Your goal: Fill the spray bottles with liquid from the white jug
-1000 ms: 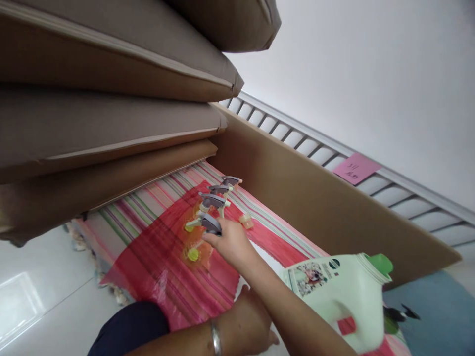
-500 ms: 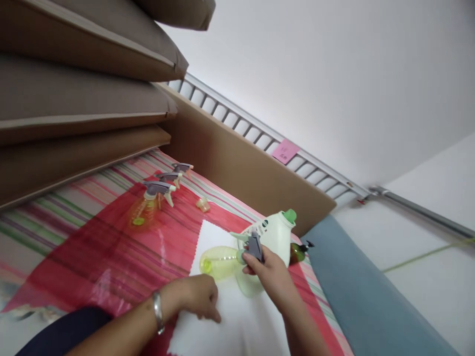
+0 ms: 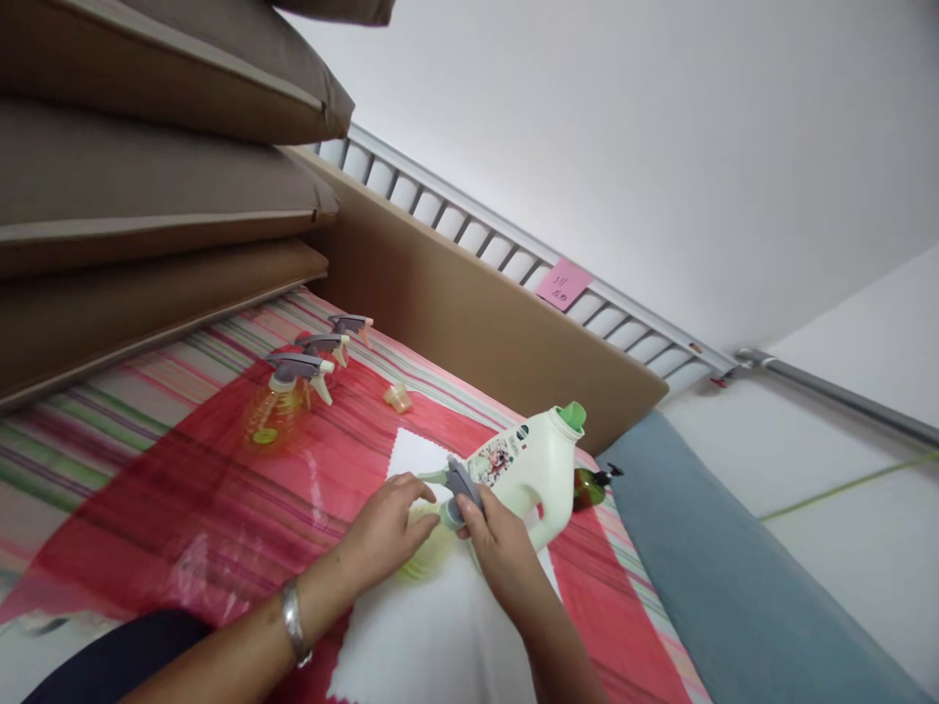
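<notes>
My right hand [image 3: 493,540] grips the grey trigger head [image 3: 459,483] of a yellow-green spray bottle [image 3: 424,553] over a white cloth [image 3: 432,636]. My left hand [image 3: 385,528], with a metal bangle on the wrist, is wrapped round the body of that same bottle. Just behind them stands a white detergent jug [image 3: 529,464] with a green cap. Three more spray bottles [image 3: 293,381] with grey triggers stand in a row on the red sheet [image 3: 220,489] farther left.
A small pale cap [image 3: 397,398] lies on the striped mat. A green-brown pump bottle [image 3: 588,487] sits behind the jug. Brown cushions [image 3: 147,176] stack at the left, a cardboard board [image 3: 476,332] leans on a slatted rail, and a blue mat [image 3: 734,606] lies at the right.
My right hand picked one spray bottle from the row and carried it right to the white cloth. My left hand has now closed round its body.
</notes>
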Motion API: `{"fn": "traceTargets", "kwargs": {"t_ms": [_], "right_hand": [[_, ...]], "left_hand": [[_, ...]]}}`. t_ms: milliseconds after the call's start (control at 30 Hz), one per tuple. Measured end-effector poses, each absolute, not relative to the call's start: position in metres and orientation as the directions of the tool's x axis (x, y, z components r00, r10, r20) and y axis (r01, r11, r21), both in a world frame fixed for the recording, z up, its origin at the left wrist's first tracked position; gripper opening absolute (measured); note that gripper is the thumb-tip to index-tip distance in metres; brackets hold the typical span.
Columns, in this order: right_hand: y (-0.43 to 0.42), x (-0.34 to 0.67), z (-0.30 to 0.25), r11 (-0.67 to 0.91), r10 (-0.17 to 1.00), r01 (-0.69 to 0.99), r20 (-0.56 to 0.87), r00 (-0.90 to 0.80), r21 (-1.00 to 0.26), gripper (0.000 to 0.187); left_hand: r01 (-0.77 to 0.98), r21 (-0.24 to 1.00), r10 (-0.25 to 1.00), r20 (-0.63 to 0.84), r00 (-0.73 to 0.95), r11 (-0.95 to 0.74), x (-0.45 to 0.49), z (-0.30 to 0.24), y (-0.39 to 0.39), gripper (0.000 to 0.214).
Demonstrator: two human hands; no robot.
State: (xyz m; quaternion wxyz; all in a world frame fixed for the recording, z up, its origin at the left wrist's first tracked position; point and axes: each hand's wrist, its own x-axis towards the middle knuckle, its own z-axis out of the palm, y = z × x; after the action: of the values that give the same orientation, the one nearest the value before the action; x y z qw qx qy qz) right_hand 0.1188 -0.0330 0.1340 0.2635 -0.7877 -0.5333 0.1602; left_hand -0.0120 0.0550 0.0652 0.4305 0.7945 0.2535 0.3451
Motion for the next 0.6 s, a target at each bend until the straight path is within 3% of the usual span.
{"fn": "traceTargets", "kwargs": {"t_ms": [133, 267, 600], "right_hand": [[-0.036, 0.119, 0.13, -0.234, 0.919, 0.771, 0.125, 0.375, -0.592, 0.03], [-0.037, 0.118, 0.121, -0.216, 0.909, 0.751, 0.152, 0.387, -0.624, 0.032], [-0.034, 0.121, 0.114, -0.214, 0.889, 0.739, 0.186, 0.418, -0.639, 0.033]], "left_hand": [[-0.071, 0.888, 0.6, 0.364, 0.712, -0.454, -0.008, 0.063, 0.045, 0.038], [-0.105, 0.912, 0.567, 0.333, 0.753, -0.396, 0.0, 0.058, 0.044, 0.038], [0.034, 0.899, 0.732, 0.333, 0.594, -0.437, 0.018, 0.049, 0.033, 0.028]]}}
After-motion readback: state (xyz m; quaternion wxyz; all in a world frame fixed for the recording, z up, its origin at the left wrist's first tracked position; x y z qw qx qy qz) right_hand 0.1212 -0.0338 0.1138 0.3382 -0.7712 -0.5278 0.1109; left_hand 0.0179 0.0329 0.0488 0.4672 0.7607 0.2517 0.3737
